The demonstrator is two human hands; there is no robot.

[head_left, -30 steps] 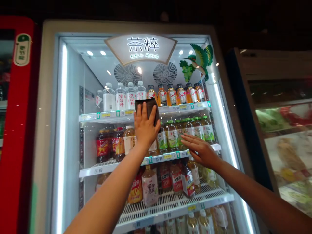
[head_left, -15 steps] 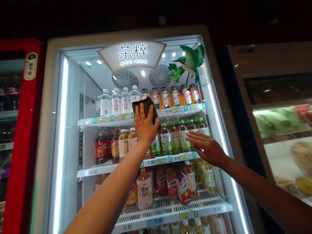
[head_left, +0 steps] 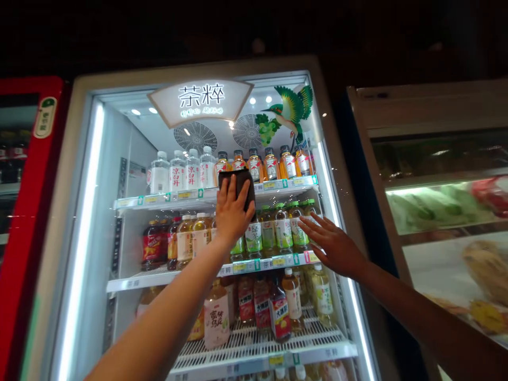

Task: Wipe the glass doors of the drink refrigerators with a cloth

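Observation:
My left hand [head_left: 233, 216] reaches up to the glass door of a lit drinks fridge. Its fingers lie spread over a dark cloth [head_left: 249, 191], which is held flat against the glass. Lower and to the right, my right hand [head_left: 335, 246] is open, fingers stretched out and nothing in it; whether it touches the glass I cannot tell. Behind the cloth stand orange-drink bottles [head_left: 271, 165] on the top shelf. Green-capped tea bottles [head_left: 283, 230] show between the two hands on the shelf below.
A fan-shaped sign [head_left: 200, 103] and a bird picture [head_left: 291, 111] are at the door's top. Clear water bottles [head_left: 160, 173] stand at the upper left. A red fridge [head_left: 34, 222] adjoins on the left, and a lit produce case [head_left: 436, 209] on the right.
The fridge has shifted left and slightly down in view. Against the door, my left hand with the cloth and my right hand both sit a little further right. My right fingers are more spread.

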